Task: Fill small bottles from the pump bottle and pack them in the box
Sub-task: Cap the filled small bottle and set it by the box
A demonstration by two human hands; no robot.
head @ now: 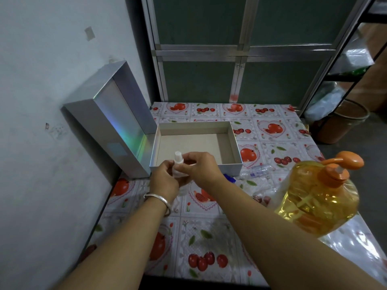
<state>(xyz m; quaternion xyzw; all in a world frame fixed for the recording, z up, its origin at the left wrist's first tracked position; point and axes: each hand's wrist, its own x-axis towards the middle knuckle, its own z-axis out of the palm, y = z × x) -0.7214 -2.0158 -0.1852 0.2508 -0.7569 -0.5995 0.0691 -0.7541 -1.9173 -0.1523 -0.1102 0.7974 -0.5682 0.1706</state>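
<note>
Both hands meet over the near wall of the box and grip one small bottle [178, 164]. The left hand [164, 181] closes around the bottle body from below and behind. The right hand [199, 167] closes on it from the right, fingertips at the neck just below the white cap [178, 154]. The bottle stands roughly upright, cap uppermost, between the two hands.

The step in hand appears to be removal or fitting of the cap; which one cannot be determined. To do it well, hold the body still with the left hand, turn only the cap with the right, and keep the bottle upright.

The open box [230, 130] lies just beyond the hands and is empty. Its iridescent lid [117, 114] leans against the wall at the left. More small clear bottles [256, 170] lie on their sides on the fruit-patterned worktop [209, 237], near the right hand. The orange pump bottle [320, 195] stands well apart to the right, and its nozzle points right.
</note>
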